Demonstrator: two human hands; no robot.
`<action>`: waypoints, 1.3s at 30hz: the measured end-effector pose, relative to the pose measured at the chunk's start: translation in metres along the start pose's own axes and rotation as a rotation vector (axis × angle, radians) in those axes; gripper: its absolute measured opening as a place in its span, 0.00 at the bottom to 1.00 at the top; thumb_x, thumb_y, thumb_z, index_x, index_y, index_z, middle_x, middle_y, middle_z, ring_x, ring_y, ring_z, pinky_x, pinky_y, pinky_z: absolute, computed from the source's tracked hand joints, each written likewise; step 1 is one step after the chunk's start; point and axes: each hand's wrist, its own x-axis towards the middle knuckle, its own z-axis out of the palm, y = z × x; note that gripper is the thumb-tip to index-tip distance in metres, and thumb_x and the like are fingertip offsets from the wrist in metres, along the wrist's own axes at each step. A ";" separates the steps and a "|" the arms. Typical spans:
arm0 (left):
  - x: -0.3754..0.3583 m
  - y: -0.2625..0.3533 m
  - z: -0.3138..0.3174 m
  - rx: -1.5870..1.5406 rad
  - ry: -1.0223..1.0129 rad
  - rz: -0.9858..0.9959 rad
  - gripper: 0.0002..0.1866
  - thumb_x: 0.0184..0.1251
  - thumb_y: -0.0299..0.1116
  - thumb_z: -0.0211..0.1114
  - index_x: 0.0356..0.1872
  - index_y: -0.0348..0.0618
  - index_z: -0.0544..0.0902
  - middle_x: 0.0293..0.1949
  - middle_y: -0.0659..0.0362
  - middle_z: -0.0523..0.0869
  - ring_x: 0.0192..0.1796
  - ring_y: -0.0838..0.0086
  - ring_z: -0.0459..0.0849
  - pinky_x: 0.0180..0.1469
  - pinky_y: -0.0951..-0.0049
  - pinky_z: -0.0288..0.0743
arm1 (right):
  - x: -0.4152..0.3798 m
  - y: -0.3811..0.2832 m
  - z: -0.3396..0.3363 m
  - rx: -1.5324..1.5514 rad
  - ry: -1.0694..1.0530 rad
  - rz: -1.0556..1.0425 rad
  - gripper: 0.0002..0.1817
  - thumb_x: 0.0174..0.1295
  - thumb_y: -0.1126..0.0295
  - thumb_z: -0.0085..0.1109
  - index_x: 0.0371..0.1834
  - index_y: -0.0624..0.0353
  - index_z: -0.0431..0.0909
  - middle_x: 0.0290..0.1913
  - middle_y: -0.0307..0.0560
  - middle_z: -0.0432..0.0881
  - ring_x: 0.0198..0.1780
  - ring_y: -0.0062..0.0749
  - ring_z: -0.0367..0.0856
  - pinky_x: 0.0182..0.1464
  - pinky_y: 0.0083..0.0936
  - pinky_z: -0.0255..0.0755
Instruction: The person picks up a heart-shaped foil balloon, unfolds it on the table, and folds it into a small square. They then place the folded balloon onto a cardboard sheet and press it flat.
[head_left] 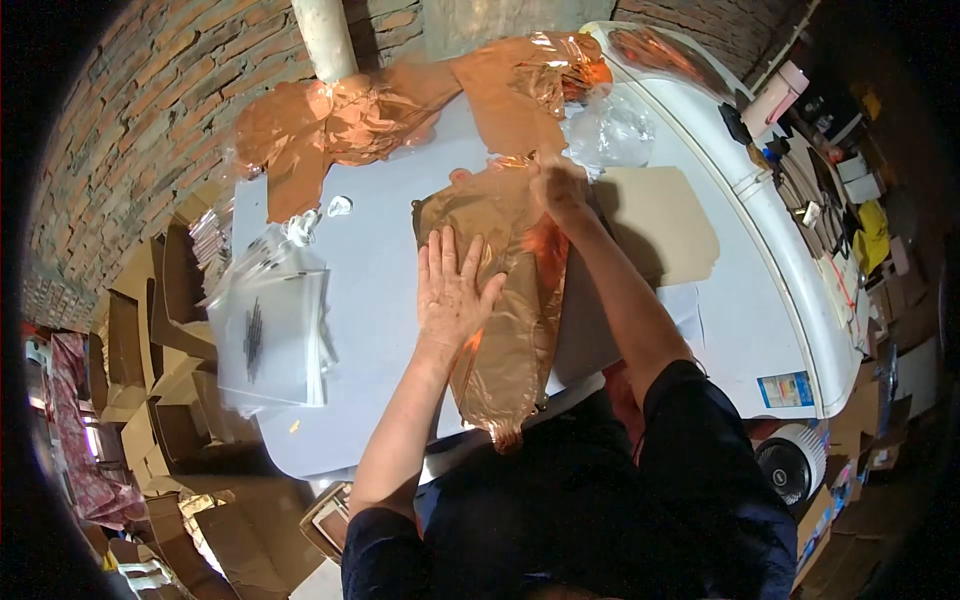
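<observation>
Clenched right hand [560, 190] — left hand [450, 292] flat on foil [507, 375]

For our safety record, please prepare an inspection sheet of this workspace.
Surface: pale, smooth table, partly covered.
Job's things: long, shiny copper-coloured foil piece, near centre; crumpled copper-coloured foil, far side.
Clutter: stacked clear plastic bags, left; flat brown cardboard sheet, right.
Hands: left hand open, flat on the foil piece; right hand closed, apparently pinching its far end.
Cables: nothing clearly seen.
Surroundings: brick wall, open brown cardboard boxes, round white fan.
</observation>
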 end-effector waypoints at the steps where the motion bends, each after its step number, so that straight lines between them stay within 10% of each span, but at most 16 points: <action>1: 0.000 0.000 0.001 -0.003 0.004 0.000 0.40 0.83 0.68 0.46 0.85 0.54 0.66 0.86 0.41 0.57 0.89 0.48 0.48 0.88 0.48 0.39 | 0.001 -0.003 0.000 0.069 0.081 -0.015 0.08 0.65 0.62 0.66 0.40 0.54 0.84 0.36 0.51 0.89 0.43 0.49 0.90 0.40 0.47 0.81; 6: 0.000 0.001 0.000 -0.009 -0.006 -0.007 0.40 0.83 0.68 0.45 0.85 0.54 0.65 0.86 0.42 0.57 0.89 0.49 0.47 0.89 0.49 0.37 | 0.007 -0.029 -0.010 0.486 0.240 -0.136 0.12 0.63 0.65 0.68 0.46 0.58 0.82 0.36 0.51 0.89 0.36 0.52 0.90 0.36 0.49 0.82; 12: 0.001 0.000 0.001 0.023 -0.041 -0.016 0.41 0.83 0.69 0.41 0.86 0.56 0.63 0.87 0.43 0.54 0.90 0.51 0.45 0.89 0.49 0.36 | -0.003 -0.055 -0.045 1.324 -0.347 0.181 0.13 0.69 0.68 0.62 0.51 0.65 0.82 0.46 0.61 0.89 0.44 0.55 0.90 0.50 0.45 0.83; 24: 0.001 0.001 0.001 0.025 -0.042 -0.015 0.41 0.83 0.69 0.42 0.87 0.56 0.62 0.87 0.43 0.54 0.90 0.50 0.45 0.89 0.49 0.36 | -0.048 -0.009 0.000 0.257 0.349 -0.563 0.21 0.67 0.68 0.56 0.61 0.59 0.86 0.61 0.49 0.87 0.70 0.55 0.77 0.69 0.49 0.71; 39: 0.001 -0.001 0.005 0.008 -0.020 -0.010 0.43 0.83 0.70 0.42 0.86 0.52 0.63 0.87 0.43 0.53 0.90 0.50 0.45 0.89 0.49 0.36 | -0.053 -0.023 -0.003 0.309 0.076 -0.551 0.28 0.70 0.69 0.57 0.74 0.63 0.75 0.74 0.52 0.78 0.78 0.54 0.69 0.79 0.54 0.55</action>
